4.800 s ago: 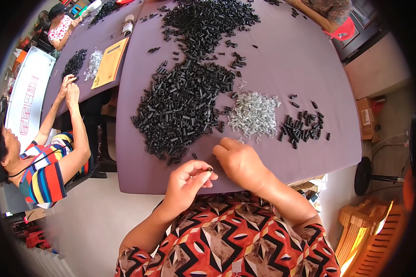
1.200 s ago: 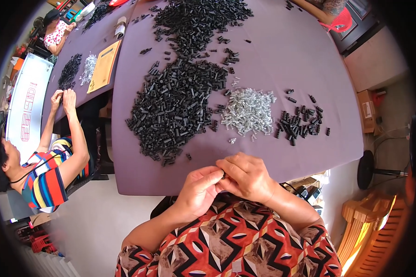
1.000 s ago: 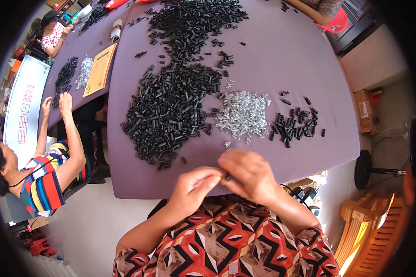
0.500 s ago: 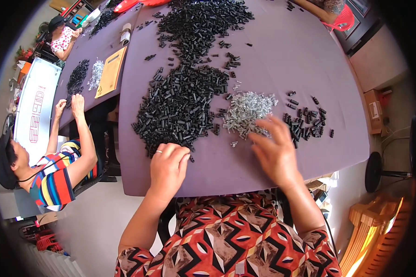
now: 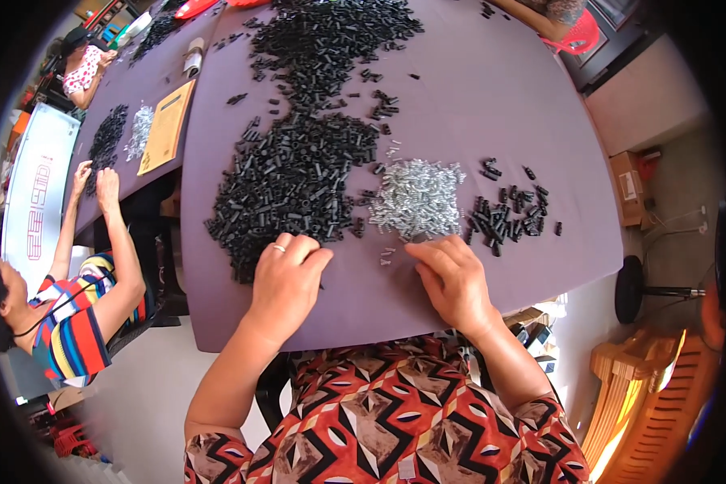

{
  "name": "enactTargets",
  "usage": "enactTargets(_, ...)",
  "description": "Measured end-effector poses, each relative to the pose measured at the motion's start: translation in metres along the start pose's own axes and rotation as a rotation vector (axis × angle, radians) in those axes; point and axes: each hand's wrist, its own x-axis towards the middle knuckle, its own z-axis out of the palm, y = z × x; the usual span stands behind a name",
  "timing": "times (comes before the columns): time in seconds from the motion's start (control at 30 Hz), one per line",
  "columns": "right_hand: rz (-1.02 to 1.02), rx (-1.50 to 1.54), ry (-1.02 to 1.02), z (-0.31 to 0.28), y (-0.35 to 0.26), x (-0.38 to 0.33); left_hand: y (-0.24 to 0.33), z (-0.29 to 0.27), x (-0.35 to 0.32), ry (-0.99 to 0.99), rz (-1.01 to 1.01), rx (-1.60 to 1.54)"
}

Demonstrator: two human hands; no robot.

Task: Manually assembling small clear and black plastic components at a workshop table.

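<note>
My left hand (image 5: 286,278), with a ring on one finger, rests at the near edge of a large pile of small black tube-shaped parts (image 5: 294,181). Its fingers are curled and closed; whatever is between them is hidden. Beside it, my right hand (image 5: 453,282) is closed at the near edge of a heap of small clear, silvery parts (image 5: 415,198). The thumb and fingertips are drawn together there, and anything in them is too small to make out. A looser group of black parts (image 5: 508,214) lies to the right of the silvery heap.
The purple-grey tabletop (image 5: 492,105) carries more black parts (image 5: 331,36) at its far side. At an adjoining table on the left, a person in a striped top (image 5: 89,315) handles black parts near a yellow envelope (image 5: 167,125). A cardboard box (image 5: 631,189) stands at the right.
My right hand has moved left and nearer to me, from the silvery heap's right side to its near edge, its spread fingers drawing together. The whole view has shifted slightly.
</note>
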Motion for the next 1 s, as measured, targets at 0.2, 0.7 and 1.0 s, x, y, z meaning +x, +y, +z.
enactTargets(0.2,-0.095,-0.06,-0.078,-0.003,-0.007,-0.002,0.017,-0.008,0.003,0.088,-0.081,-0.101)
enactTargets(0.7,-0.097,-0.157,-0.075,0.014,0.002,0.021,0.059,0.007,-0.033,0.038,-0.709,-1.198)
enactTargets(1.0,-0.034,-0.041,-0.076,0.009,-0.007,0.018,0.057,0.008,-0.04,0.007,-0.727,-1.285)
